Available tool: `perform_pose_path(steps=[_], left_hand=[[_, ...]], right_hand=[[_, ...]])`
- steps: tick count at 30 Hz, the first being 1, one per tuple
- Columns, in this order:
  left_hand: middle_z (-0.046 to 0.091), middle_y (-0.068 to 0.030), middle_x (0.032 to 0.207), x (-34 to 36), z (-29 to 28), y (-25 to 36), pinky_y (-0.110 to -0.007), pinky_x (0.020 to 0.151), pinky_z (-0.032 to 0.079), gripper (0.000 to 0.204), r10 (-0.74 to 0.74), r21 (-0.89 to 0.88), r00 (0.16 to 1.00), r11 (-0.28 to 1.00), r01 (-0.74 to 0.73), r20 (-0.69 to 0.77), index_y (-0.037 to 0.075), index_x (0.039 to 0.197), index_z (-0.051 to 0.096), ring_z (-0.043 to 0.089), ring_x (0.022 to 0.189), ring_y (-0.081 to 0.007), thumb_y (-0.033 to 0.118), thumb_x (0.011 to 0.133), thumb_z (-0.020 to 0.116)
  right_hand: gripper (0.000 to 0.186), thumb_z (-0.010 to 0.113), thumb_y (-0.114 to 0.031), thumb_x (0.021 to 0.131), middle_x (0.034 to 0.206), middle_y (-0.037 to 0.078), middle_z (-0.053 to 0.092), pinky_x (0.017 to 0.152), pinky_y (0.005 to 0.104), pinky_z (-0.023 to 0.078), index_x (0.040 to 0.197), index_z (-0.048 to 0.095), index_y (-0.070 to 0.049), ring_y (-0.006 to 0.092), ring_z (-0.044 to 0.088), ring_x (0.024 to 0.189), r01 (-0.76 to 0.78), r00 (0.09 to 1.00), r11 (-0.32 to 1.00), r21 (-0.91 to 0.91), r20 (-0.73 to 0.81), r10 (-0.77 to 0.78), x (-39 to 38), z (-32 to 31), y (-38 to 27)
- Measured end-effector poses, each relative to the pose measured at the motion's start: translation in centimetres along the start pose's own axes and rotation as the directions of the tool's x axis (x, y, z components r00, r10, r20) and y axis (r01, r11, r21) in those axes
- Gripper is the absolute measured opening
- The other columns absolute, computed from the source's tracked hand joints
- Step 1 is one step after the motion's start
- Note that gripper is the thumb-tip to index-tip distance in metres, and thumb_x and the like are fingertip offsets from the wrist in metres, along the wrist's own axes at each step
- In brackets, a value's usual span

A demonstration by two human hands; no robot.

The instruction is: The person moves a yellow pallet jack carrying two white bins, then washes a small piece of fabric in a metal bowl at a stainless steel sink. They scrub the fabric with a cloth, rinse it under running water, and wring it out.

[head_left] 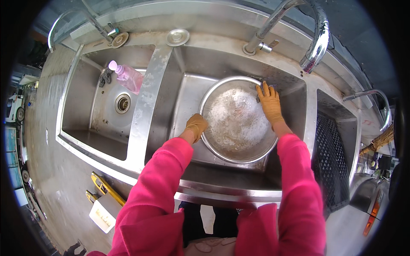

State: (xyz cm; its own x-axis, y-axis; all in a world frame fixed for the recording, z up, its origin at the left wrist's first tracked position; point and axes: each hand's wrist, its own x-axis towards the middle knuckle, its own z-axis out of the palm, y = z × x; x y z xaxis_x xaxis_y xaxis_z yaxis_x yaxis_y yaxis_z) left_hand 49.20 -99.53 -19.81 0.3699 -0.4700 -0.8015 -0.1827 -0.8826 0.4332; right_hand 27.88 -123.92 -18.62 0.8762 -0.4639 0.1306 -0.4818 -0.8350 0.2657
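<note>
A round metal basin (208, 143) of cloudy, sudsy water (237, 113) sits in the middle sink (181, 96). My left hand (197, 125), in a tan glove, is closed on the basin's left rim. The tan-gloved right hand (270, 104) lies over the far right rim, fingers reaching forward. Bits of something dark grey show at the edges of its fingers; the hand hides most of it, so I cannot make out its kind. White foam covers much of the water between my hands.
In the left sink, a pink pump bottle (130, 80) stands near a dark scrubber (105, 77) and a drain (122, 103). A curved faucet (315, 55) overhangs the back right. A black perforated mat (331, 158) lines the right sink. A yellow-and-white object (103, 209) stands below the counter.
</note>
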Motion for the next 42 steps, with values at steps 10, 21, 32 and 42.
perform_pose_path(steps=[10,21,32,42], left_hand=[[0.063,-0.0278,0.103,0.6,0.4,-0.6,-0.04,0.08,0.049,0.03,-0.083,-0.197,0.995,0.978,0.071,-0.053,-0.009,0.101,0.063,0.062,0.097,-0.0406,0.012,0.082,0.054],[0.063,-0.0188,0.091,2.3,1.3,-2.5,-0.036,0.054,0.054,0.035,-0.127,-0.494,0.992,0.862,0.116,0.012,-0.01,0.107,0.057,0.066,0.071,-0.0277,0.01,0.079,0.064],[0.052,-0.0097,0.077,-0.8,-0.6,0.6,-0.035,0.055,0.045,0.021,0.021,-0.597,0.971,0.792,0.129,0.237,-0.004,0.09,0.056,0.051,0.063,-0.0213,0.005,0.072,0.059],[0.055,-0.0113,0.075,-4.8,1.6,0.7,-0.037,0.053,0.047,0.018,-0.092,-0.769,0.991,0.625,0.13,0.093,-0.004,0.086,0.057,0.054,0.06,-0.024,0.0,0.069,0.058]], right_hand=[[0.02,0.059,-0.015,0.078,0.099,0.012,0.062,0.084,0.0433,0.047,0.095,0.068,-0.01,0.032,0.057,0.099,0.184,0.726,0.928,0.326,0.591,-0.351,-7.7,0.3,-5.6],[0.045,0.073,-0.012,0.07,0.116,0.012,0.058,0.093,0.0401,0.045,0.112,0.059,-0.011,0.0324,0.05,0.115,-0.037,0.875,0.858,0.512,0.43,-0.22,-4.2,-0.2,-15.2],[0.018,0.059,-0.008,0.075,0.095,0.005,0.063,0.076,0.0378,0.05,0.088,0.069,-0.015,0.0263,0.059,0.094,0.173,0.974,0.973,0.152,0.118,-0.191,1.2,-9.7,9.2],[0.021,0.058,-0.028,0.079,0.095,0.001,0.065,0.078,0.0385,0.036,0.089,0.072,-0.015,0.0217,0.052,0.101,0.326,0.788,0.943,-0.068,0.571,-0.232,-13.3,-15.7,5.2]])
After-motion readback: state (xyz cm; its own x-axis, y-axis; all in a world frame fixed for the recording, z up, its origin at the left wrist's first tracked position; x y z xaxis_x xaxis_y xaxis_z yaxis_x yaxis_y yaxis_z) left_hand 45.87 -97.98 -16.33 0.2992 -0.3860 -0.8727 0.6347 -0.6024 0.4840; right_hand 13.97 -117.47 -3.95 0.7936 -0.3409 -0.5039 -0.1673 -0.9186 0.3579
